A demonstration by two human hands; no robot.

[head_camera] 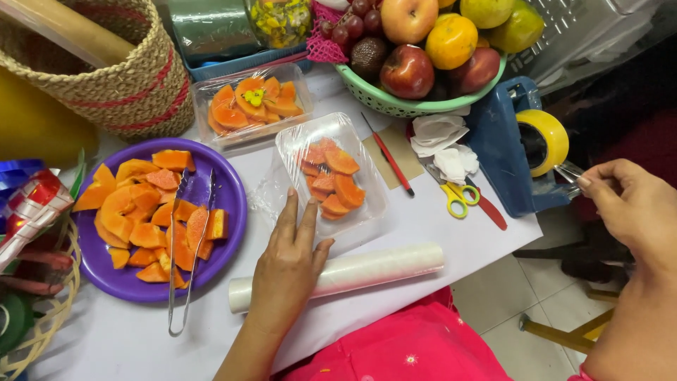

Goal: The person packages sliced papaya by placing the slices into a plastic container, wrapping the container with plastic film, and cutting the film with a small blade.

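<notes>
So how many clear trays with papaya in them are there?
2. One wrapped clear tray lies mid-table under the left hand; the other clear tray sits behind it, by the woven basket. The right hand reaches the tape dispenser.

Left hand (293, 243) is flat, palm down, fingers stretched forward and together. Right hand (627, 204) reaches out to the side, fingers curled, thumb and forefinger pinching.

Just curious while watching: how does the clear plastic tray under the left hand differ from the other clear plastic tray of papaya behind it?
The near clear plastic tray lies lengthwise away from the viewer, with the left hand pressing its film edge; the far clear plastic tray lies crosswise, untouched. The far one carries a yellow garnish; the near one shows none. Both hold orange papaya slices under cling film.
</notes>
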